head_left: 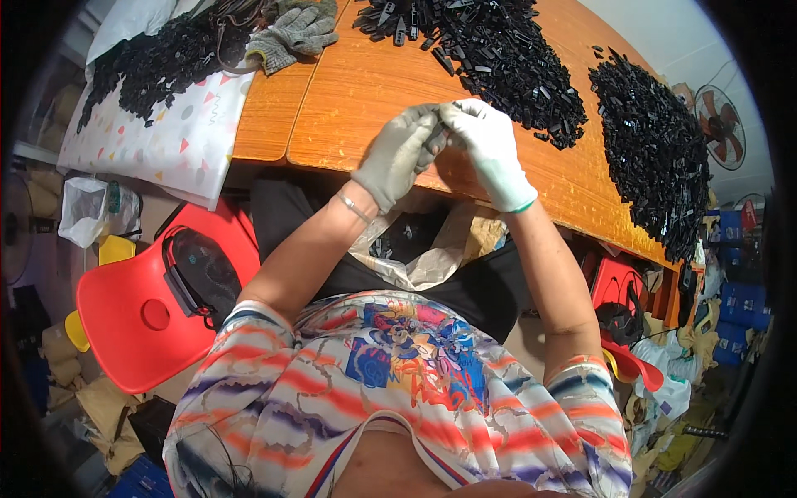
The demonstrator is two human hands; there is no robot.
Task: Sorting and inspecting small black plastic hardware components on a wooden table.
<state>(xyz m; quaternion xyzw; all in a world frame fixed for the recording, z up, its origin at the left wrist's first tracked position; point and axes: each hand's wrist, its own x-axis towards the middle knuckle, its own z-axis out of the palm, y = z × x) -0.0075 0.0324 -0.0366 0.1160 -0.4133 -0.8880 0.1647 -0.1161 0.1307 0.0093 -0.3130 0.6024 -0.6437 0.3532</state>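
Observation:
My left hand (393, 158), in a worn grey-white glove, is closed with its fingertips drawn together above the table's near edge. My right hand (493, 153), in a whiter glove with a green cuff, is closed too, its thumb and fingers pinching against the left fingertips. Between them is something small and dark, mostly hidden by the gloves. Below both hands an open pale bag (422, 271) lies between my legs, with black pieces (404, 236) inside. A large pile of small black plastic pieces (498, 62) lies on the wooden table (340, 100) beyond my hands.
Another black pile (652, 149) covers the table's right end, near a fan (721, 124). Far left, more black pieces (170, 66) lie on a patterned sheet (178, 137). A grey knitted glove (295, 37) rests beside them. A red chair (141, 315) stands at left.

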